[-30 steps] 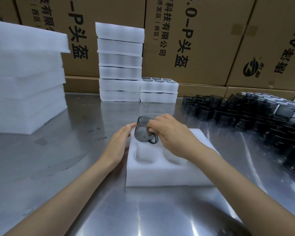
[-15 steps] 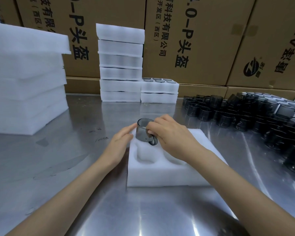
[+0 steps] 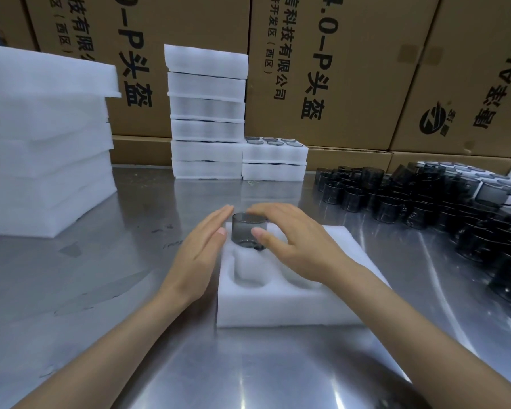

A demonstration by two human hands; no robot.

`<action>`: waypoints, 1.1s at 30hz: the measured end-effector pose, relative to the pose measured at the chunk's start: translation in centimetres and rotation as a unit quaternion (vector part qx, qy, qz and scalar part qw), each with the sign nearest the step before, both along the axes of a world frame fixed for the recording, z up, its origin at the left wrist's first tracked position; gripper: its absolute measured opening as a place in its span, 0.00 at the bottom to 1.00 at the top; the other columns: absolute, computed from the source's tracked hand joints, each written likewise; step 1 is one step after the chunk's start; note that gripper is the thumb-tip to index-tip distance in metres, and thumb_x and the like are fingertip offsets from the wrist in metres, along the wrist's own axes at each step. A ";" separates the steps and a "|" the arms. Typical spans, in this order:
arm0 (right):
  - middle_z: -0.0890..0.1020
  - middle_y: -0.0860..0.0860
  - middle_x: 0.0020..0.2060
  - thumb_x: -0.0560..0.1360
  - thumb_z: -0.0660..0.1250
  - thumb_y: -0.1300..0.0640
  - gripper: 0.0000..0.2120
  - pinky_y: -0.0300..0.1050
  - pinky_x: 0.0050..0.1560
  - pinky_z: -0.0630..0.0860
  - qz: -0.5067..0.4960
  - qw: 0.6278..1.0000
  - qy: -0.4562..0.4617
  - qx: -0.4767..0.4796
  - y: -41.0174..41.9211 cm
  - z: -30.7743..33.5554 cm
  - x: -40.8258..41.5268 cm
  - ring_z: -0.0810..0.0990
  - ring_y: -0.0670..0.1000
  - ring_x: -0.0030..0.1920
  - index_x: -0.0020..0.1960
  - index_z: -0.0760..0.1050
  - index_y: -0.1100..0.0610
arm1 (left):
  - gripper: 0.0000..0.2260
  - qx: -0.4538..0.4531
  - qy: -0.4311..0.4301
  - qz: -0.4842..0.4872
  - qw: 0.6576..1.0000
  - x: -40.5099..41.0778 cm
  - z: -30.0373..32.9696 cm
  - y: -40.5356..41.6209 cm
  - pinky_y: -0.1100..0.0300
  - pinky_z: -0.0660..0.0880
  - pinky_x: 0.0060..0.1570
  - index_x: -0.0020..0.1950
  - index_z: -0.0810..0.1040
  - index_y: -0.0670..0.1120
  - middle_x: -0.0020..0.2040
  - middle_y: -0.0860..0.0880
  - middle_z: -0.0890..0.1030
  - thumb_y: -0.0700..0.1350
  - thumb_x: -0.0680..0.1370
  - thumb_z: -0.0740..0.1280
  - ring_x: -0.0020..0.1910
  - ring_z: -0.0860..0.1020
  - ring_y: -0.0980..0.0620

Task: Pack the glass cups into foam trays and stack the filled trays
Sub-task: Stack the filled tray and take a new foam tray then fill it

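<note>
A person's two bare forearms reached forward over a shiny steel worktop (image 3: 106, 270). A white foam tray (image 3: 281, 308) lay flat near the middle of the worktop, with round pockets cut into its top. A smoky grey glass cup (image 3: 247, 231) stood upright in the pocket at the tray's far left corner, its base sunk into the foam and most of its body standing proud.

The right hand (image 3: 292, 246) arched over the cup, relaxed and not clenched, its fingers across the far rim and its thumb against the near side. The left hand (image 3: 201, 249) lay flat and straight against the tray's left edge, grasping nothing, fingertips just beside the cup.

Toward the worktop's far edge stood a tall stack of foam trays (image 3: 207, 113), with a shorter stack (image 3: 275, 160) touching its right side, cup rims showing in its top tray. Many loose dark cups (image 3: 425, 196) crowded the far right corner. Plain foam sheets (image 3: 42, 143) were piled at the left edge. Printed cardboard boxes (image 3: 337, 69) rose behind.
</note>
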State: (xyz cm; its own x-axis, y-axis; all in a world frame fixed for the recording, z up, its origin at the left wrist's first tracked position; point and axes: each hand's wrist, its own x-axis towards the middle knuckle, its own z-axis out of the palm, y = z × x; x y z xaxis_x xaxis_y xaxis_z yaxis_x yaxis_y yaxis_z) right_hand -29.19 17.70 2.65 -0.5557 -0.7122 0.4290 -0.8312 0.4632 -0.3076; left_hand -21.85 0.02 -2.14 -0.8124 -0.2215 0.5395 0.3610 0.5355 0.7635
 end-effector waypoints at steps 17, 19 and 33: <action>0.52 0.35 0.75 0.80 0.51 0.41 0.26 0.33 0.67 0.50 -0.003 0.995 -0.051 0.085 0.5 -0.3 0.3 0.49 0.35 0.73 0.76 0.50 0.41 | 0.25 -0.264 0.017 0.004 0.964 1.5 0.6 -0.3 0.55 0.50 0.75 0.74 0.56 0.55 0.74 0.59 0.60 0.55 0.77 0.47 0.75 0.54 0.60; 0.52 0.35 0.75 0.80 0.49 0.40 0.26 0.34 0.68 0.50 -0.007 0.993 -0.055 0.108 0.4 -0.4 0.4 0.48 0.35 0.73 0.77 0.50 0.42 | 0.25 -0.261 0.006 -0.010 0.965 1.6 0.5 -0.3 0.56 0.49 0.75 0.74 0.58 0.55 0.74 0.60 0.60 0.55 0.77 0.47 0.75 0.54 0.61; 0.76 0.41 0.64 0.80 0.51 0.42 0.19 0.49 0.64 0.68 -0.044 0.997 -0.069 -0.003 0.5 -0.1 -0.9 0.69 0.44 0.68 0.64 0.74 0.44 | 0.22 -0.217 -0.027 0.002 0.976 1.4 -0.1 0.2 0.66 0.52 0.70 0.66 0.67 0.61 0.67 0.65 0.69 0.58 0.76 0.45 0.72 0.62 0.63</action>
State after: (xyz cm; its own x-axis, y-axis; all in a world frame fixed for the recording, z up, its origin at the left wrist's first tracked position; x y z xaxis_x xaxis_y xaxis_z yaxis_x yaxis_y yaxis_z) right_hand -30.14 18.19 2.51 -0.6701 -0.6550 0.3492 -0.7369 0.5306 -0.4188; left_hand -20.47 0.18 -2.20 -0.8422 0.0151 0.5390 0.3236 0.8137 0.4828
